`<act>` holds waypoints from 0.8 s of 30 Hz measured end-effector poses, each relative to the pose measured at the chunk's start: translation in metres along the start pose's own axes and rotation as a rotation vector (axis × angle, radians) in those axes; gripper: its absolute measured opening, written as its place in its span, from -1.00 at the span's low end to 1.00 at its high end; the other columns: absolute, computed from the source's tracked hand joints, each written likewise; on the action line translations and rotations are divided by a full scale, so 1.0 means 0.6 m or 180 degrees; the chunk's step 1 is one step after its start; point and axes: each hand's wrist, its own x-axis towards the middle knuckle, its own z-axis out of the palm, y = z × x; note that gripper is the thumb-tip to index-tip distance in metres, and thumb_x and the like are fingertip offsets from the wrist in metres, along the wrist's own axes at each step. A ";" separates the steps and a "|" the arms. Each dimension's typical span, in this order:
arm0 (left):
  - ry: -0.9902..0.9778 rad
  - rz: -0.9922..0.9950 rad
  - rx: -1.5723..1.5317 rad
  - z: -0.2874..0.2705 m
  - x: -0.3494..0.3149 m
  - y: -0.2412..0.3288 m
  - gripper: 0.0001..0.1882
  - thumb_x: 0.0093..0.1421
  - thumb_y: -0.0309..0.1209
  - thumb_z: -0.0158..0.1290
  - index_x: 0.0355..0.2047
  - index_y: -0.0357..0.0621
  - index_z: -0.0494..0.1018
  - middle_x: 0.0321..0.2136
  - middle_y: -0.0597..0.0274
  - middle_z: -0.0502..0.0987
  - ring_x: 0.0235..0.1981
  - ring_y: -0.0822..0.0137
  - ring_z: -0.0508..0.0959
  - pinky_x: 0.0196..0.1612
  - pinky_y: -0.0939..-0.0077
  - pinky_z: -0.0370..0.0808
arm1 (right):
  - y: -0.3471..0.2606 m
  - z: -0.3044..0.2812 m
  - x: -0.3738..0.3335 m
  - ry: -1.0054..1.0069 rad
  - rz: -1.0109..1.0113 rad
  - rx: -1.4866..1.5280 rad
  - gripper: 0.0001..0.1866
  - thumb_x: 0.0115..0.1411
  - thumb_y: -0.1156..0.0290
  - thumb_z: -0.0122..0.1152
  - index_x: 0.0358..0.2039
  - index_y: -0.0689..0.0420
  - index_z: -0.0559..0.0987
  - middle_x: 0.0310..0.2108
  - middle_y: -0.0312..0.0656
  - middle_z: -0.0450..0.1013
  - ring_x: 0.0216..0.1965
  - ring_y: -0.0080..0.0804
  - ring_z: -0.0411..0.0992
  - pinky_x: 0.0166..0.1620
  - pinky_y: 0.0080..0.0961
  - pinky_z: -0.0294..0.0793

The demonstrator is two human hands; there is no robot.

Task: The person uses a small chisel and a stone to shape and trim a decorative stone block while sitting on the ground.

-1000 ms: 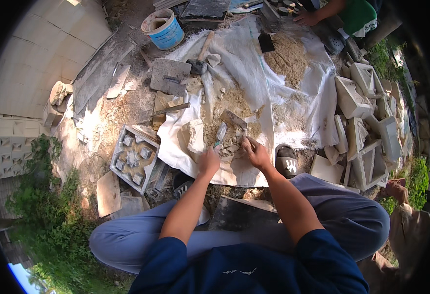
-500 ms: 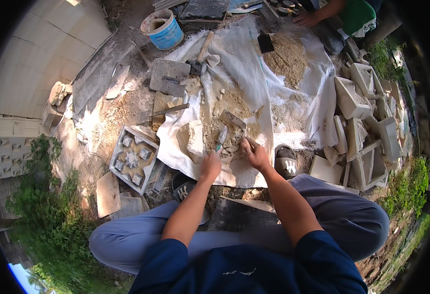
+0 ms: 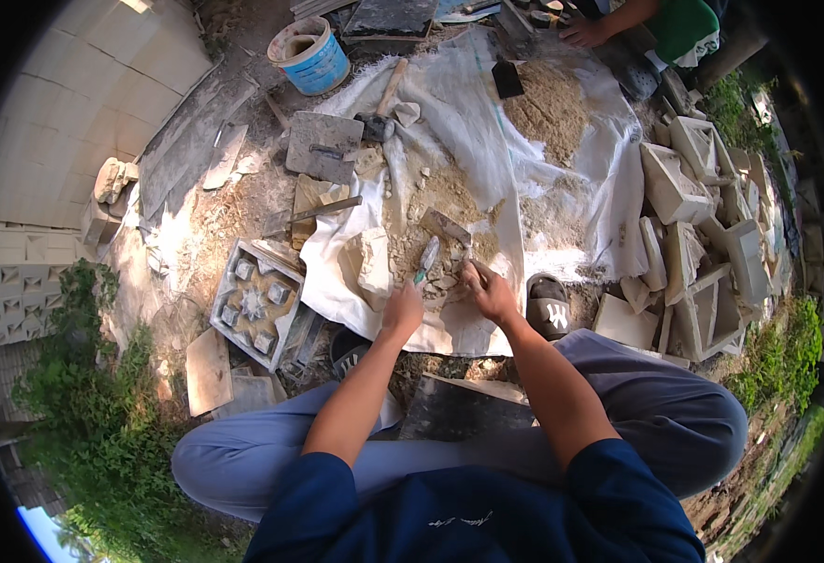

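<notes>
My left hand (image 3: 402, 310) is closed round a short tool with a narrow grey blade (image 3: 430, 252) and a green band near the fingers; whether it is a trowel or a chisel I cannot tell. My right hand (image 3: 492, 295) grips the handle of a hammer with a long flat head (image 3: 446, 226), just right of that blade. Both tools are over crumbled, pale stone rubble (image 3: 441, 193) on a white woven sheet (image 3: 473, 103). Left of my left hand stands a pale broken block (image 3: 373, 263). The fingertips are partly hidden.
A patterned square mould (image 3: 257, 302) lies to the left, below a flat steel float (image 3: 324, 147) and a mallet (image 3: 376, 127). A blue bucket (image 3: 318, 70) stands far left. Sand (image 3: 548, 108) is heaped far right, near another person's hand (image 3: 583, 32). Cast blocks (image 3: 676, 185) pile up rightward.
The left-hand tool has swung slightly up and right, its blade tilting more, as my left hand turns a little. The right hand and hammer have barely moved.
</notes>
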 end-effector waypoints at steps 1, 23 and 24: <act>-0.0008 0.0030 -0.0052 -0.002 0.010 0.006 -0.75 0.35 -0.29 -0.06 -0.23 -0.29 0.35 -0.46 -0.32 0.55 -0.31 -0.26 0.58 -0.31 -0.14 0.47 | -0.009 -0.010 0.003 -0.0152 0.0190 0.0114 -0.41 0.28 -0.08 0.03 0.16 0.05 0.47 -0.05 0.18 0.50 0.05 0.16 0.43 0.09 -0.17 0.40; 0.0686 0.0133 -0.0215 0.001 0.000 -0.002 -0.73 0.35 -0.29 -0.06 -0.20 -0.31 0.36 -0.51 -0.23 0.56 -0.45 -0.26 0.57 -0.42 -0.06 0.49 | -0.003 0.006 0.009 -0.0027 -0.0174 0.0141 -0.38 0.31 -0.01 0.04 0.17 0.24 0.43 -0.05 0.16 0.53 0.04 -0.03 0.50 0.08 -0.31 0.42; 0.0489 0.0146 -0.0031 0.002 0.009 0.006 -0.74 0.35 -0.31 -0.05 -0.20 -0.31 0.36 -0.51 -0.23 0.56 -0.45 -0.25 0.57 -0.42 -0.05 0.49 | 0.004 0.000 0.013 0.0001 -0.0192 0.0179 -0.38 0.31 -0.01 0.04 0.17 0.24 0.43 -0.07 0.17 0.53 0.02 -0.03 0.51 0.06 -0.31 0.43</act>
